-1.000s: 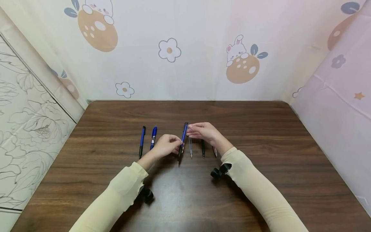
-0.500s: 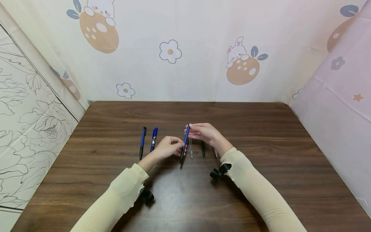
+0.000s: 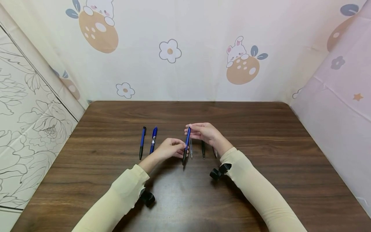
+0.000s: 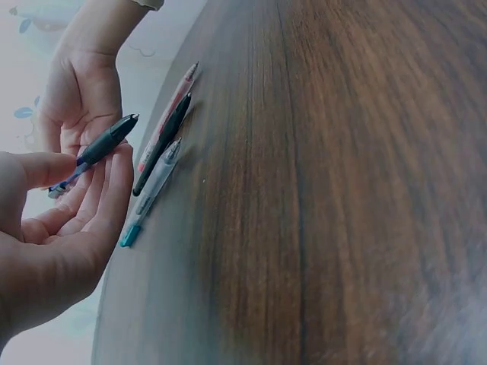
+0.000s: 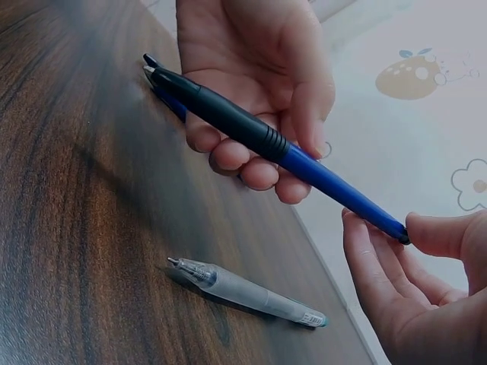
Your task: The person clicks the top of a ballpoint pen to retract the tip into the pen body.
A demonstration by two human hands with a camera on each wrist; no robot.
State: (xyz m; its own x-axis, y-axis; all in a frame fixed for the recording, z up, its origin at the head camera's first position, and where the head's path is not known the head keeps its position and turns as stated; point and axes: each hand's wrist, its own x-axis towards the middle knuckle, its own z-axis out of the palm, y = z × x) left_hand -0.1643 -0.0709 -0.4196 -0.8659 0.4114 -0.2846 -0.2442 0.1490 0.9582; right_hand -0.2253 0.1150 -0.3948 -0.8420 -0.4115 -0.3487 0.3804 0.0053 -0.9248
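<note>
A blue pen with a black grip (image 3: pixel 187 137) is held in the air above the table, tilted, its writing tip toward the near side. My left hand (image 3: pixel 169 148) pinches it near the middle between thumb and fingers. At its button end, my right hand (image 3: pixel 204 131) pinches with thumb and fingertips, seen closely in the right wrist view. Just beneath lies a clear pen (image 5: pixel 255 293) with a pale teal end. To its right are a black pen (image 3: pixel 203 149) and a pink-and-clear pen (image 4: pixel 167 114), partly covered by my right hand in the head view.
Left of my hands, a second blue-and-black pen (image 3: pixel 142 143) and a blue pen with a pale band (image 3: pixel 153 138) lie on the brown wooden table (image 3: pixel 261 135). A patterned curtain (image 3: pixel 197 74) hangs behind the table's far edge.
My left hand and the held pen have shifted slightly to the right. The pen's button end now sits against my right thumb and fingertips; the right hand has barely moved.
</note>
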